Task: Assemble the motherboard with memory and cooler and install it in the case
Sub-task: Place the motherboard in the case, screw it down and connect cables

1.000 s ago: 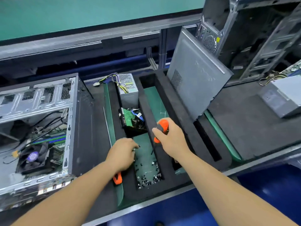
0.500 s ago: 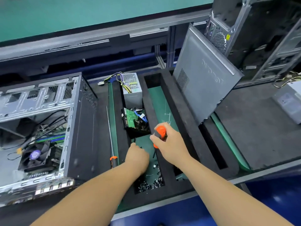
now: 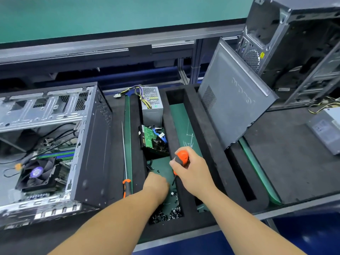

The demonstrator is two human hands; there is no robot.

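PSU (image 3: 152, 105), hard drive (image 3: 152, 138), 2nd case (image 3: 298, 43)

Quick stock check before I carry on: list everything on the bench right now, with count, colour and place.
computer case: 1, black and silver, open, far left
cooler fan: 1, black, inside that case
foam tray: 1, black, centre
power supply: 1, grey, tray's far end
hard drive: 1, green board up, below the power supply
screws: many, black, tray's near end
long screwdriver: 1, orange handle, left of tray
side panel: 1, grey, leaning upright, right of centre
second case: 1, black, upper right
second power supply: 1, grey, far right
left hand: over the screws
right hand: holds a short screwdriver, orange handle
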